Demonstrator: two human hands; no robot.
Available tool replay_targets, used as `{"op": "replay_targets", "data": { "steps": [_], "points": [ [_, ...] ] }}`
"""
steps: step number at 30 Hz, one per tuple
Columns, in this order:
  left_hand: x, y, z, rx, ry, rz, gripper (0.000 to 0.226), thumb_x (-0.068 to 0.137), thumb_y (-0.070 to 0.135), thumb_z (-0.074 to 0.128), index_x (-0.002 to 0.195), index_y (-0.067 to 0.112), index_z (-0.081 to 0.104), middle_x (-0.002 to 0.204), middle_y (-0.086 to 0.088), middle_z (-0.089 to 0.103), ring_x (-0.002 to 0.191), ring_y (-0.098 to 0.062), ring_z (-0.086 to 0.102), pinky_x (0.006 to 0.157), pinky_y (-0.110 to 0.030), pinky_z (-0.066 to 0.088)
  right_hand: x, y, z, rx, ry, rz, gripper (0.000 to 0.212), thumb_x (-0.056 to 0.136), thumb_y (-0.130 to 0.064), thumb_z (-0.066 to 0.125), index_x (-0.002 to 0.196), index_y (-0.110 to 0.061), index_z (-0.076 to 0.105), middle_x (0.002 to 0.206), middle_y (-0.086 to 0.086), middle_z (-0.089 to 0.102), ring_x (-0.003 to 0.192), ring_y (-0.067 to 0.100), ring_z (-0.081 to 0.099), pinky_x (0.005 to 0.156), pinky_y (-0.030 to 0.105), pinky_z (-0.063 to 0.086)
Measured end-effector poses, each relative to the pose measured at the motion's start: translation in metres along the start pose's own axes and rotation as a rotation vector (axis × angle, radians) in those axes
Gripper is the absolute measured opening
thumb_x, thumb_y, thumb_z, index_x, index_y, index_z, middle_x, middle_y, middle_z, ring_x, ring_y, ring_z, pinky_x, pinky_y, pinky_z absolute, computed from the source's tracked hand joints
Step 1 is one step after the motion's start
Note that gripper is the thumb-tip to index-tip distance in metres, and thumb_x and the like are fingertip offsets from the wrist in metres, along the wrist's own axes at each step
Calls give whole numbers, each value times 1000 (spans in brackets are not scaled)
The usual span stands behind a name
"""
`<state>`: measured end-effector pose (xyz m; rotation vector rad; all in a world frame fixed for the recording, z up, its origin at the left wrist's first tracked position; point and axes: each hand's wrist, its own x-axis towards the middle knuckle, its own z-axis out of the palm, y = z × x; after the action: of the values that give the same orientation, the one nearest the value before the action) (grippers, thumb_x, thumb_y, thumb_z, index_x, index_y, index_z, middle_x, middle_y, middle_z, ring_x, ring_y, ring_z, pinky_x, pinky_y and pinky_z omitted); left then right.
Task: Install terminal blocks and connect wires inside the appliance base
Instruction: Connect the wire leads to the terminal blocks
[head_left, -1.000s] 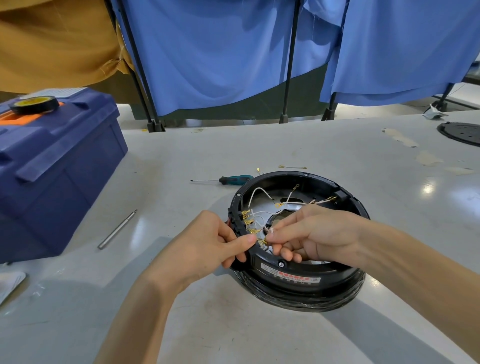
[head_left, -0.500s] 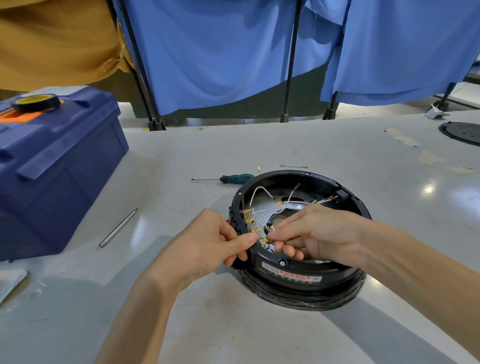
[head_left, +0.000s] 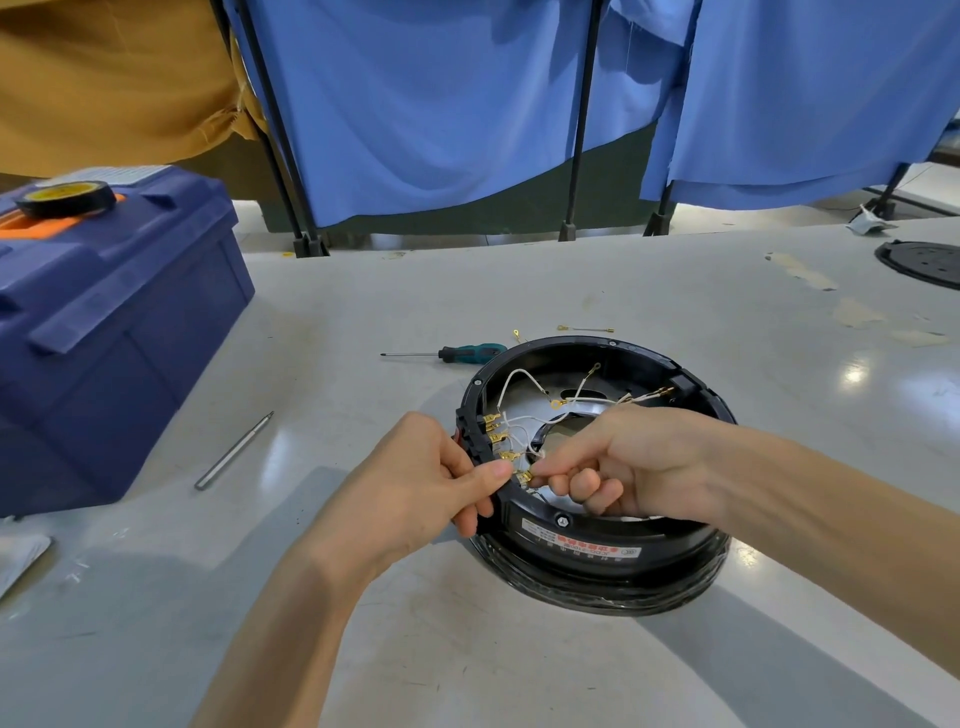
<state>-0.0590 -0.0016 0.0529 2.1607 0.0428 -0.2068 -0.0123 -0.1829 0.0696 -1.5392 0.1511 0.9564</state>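
We noted appliance base (head_left: 597, 538) at table (head_left: 571, 291) centre. Left hand (head_left: 415, 483) gripped its rim at 8 o'clock; right hand (head_left: 639, 462) pinched brass terminal (head_left: 523, 476) there. Screwdriver (head_left: 470, 353) lay at 11 o'clock.

The appliance base (head_left: 696, 566) I hold is black, its lower band wrapped in glossy black film, with a white label (head_left: 582, 543) printed in red on its side. The wires (head_left: 511, 379) inside are white. The terminals (head_left: 492, 418), including the one I pinch, are brass-gold. The table (head_left: 415, 291) is pale grey with tan tape patches (head_left: 800, 273). The toolbox (head_left: 130, 312) is navy with an orange panel (head_left: 52, 226). The tape roll (head_left: 65, 197) on it is black with a yellow core. The screwdriver (head_left: 472, 352) handle is teal and black. The curtains (head_left: 441, 104) are blue, and the cloth (head_left: 104, 78) beside them is mustard.
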Motion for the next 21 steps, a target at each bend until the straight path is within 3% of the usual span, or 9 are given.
{"op": "replay_targets", "data": {
  "steps": [6,11,17,21],
  "points": [
    [-2,1,3,-13,44,6,43,89,36,66,53,11,67,39,4,58,35,3,45,43,-6,34,-1,3,2,45,-6,4,12,89,3,61,77,1,62,54,5,57,35,2,45,33,10,33],
    [2,1,1,18,16,-18,44,89,37,66,58,6,70,41,7,60,42,2,51,57,-15,45,0,4,1,23,-24,-2,11,89,2,61,78,1,64,56,5,58,37,2,47,34,10,35],
    [-1,-2,0,-34,9,-5,45,87,39,67,58,5,71,42,5,60,40,2,47,47,-10,38,-1,1,-2,-23,-47,43,13,89,-12,66,81,-2,64,61,4,59,41,4,52,37,11,41],
    [-1,-2,0,-43,7,-6,45,86,39,67,59,3,71,42,5,60,39,2,47,46,-9,37,0,1,1,-11,-6,4,16,89,-3,63,73,-3,63,60,6,58,40,5,50,36,12,40]
  ]
}}
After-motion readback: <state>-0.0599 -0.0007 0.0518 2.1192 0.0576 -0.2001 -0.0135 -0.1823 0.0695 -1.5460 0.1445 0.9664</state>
